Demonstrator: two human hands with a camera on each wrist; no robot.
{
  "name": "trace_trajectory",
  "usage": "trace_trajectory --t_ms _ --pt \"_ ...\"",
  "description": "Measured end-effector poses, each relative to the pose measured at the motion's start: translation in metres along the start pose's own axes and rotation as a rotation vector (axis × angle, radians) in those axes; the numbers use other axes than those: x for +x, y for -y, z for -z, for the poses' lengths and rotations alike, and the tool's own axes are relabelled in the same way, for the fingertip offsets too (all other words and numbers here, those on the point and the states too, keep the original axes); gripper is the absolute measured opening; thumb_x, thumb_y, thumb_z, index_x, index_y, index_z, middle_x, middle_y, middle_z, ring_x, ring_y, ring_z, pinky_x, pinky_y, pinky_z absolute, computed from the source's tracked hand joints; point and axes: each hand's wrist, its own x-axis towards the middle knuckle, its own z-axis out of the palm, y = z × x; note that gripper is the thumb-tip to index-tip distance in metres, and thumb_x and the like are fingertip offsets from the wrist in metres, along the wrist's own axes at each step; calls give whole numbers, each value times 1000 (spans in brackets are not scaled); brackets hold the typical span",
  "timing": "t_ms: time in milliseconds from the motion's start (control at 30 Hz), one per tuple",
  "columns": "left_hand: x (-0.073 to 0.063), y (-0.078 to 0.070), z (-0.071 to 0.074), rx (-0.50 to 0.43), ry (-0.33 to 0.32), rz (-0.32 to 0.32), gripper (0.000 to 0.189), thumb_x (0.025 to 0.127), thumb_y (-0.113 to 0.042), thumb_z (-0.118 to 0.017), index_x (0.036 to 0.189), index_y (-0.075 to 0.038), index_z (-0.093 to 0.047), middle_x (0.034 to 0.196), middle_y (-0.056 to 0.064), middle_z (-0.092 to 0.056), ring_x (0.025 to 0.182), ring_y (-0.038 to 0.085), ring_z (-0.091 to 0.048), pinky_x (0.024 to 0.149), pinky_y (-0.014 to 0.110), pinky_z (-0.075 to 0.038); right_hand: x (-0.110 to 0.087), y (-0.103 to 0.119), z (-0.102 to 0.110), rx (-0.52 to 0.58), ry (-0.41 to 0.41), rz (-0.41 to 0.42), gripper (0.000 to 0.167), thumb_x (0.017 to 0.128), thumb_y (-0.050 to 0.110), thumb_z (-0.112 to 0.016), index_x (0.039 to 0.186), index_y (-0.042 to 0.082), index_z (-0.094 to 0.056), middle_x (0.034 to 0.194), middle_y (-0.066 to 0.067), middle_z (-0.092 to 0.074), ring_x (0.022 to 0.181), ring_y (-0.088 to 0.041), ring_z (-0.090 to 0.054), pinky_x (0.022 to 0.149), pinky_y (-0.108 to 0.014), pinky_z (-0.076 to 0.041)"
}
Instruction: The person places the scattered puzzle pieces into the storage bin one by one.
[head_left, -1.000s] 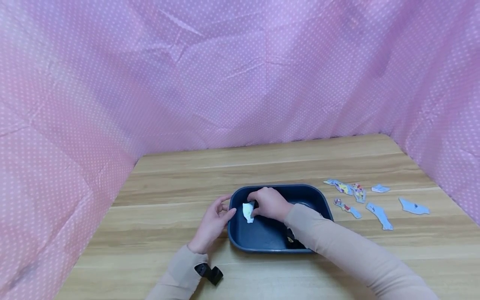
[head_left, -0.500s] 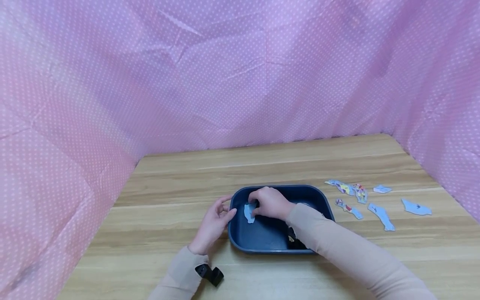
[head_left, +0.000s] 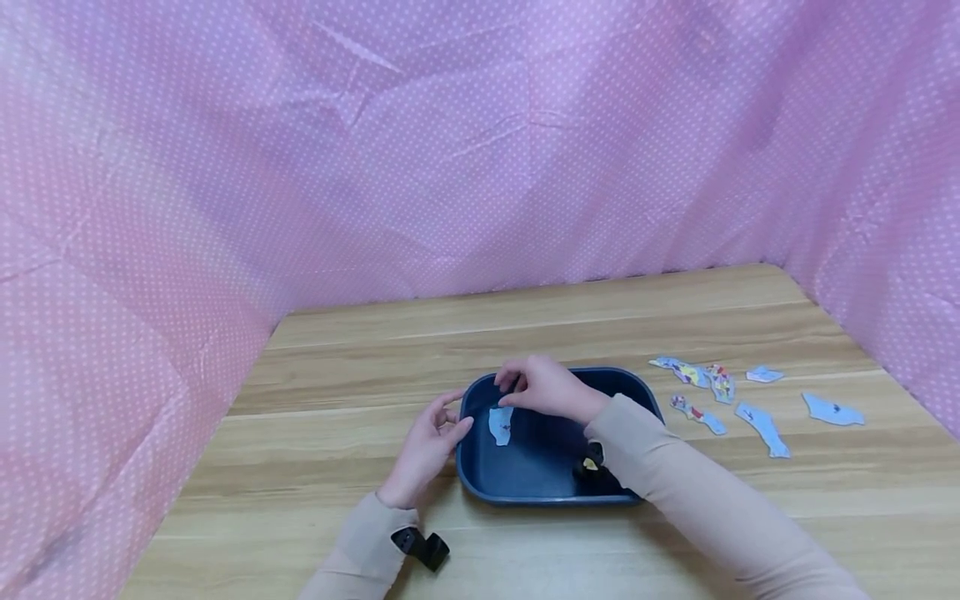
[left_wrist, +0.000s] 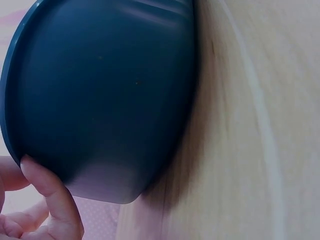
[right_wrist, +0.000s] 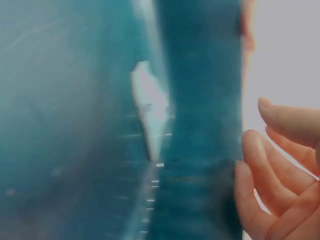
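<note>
A dark blue plastic basin [head_left: 517, 501] stands on the wooden table. At its left end my left hand [head_left: 423, 450] holds the rim; in the left wrist view the thumb [left_wrist: 50, 185] lies at the rim, with other fingers beyond it. Inside the basin, near the left wall, lies a light blue irregular paper-like piece [head_left: 500, 427], with a small dark mark on it. My right hand [head_left: 551, 390] hovers over that piece, fingers loosely bent and holding nothing. The right wrist view shows the hand's fingers spread apart, away from the piece.
On the table right of the basin lie several more cut pieces: colourful joined ones [head_left: 693, 375], a narrow printed one [head_left: 697, 415], and plain light blue ones [head_left: 832, 409]. Pink dotted cloth [head_left: 480, 167] surrounds the table's back and sides.
My right hand has let go of the light blue piece and risen from it, so more of the piece shows in the basin. The left hand stays at the rim.
</note>
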Motion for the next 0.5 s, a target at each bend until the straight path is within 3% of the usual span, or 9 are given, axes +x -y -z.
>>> trace_trajectory --t_ms 200,367,500 --pt "-1 0 -1 14 -2 -3 45 95 -13 -58 138 -12 -46 93 7 -54 60 14 -51 60 25 -44 -3 6 17 79 1 5 22 84 11 -71 103 1 -67 94 -9 -70 77 -14 -64 69 -27 -53" --pt "-1 1 -1 16 -11 1 45 95 -13 -57 138 -12 -45 92 7 -54 59 14 -50 59 24 -43 -7 15 30 83 -12 43 23 84 12 -70 105 2 -67 96 -11 -70 81 -16 -66 76 -31 -54" --pt "-2 1 0 18 -11 -2 45 95 -13 -57 138 -12 -45 92 7 -54 60 14 -49 59 25 -43 -13 23 40 54 -18 69 22 84 12 -71 104 4 -67 94 -10 -70 79 -14 -66 75 -29 -55"
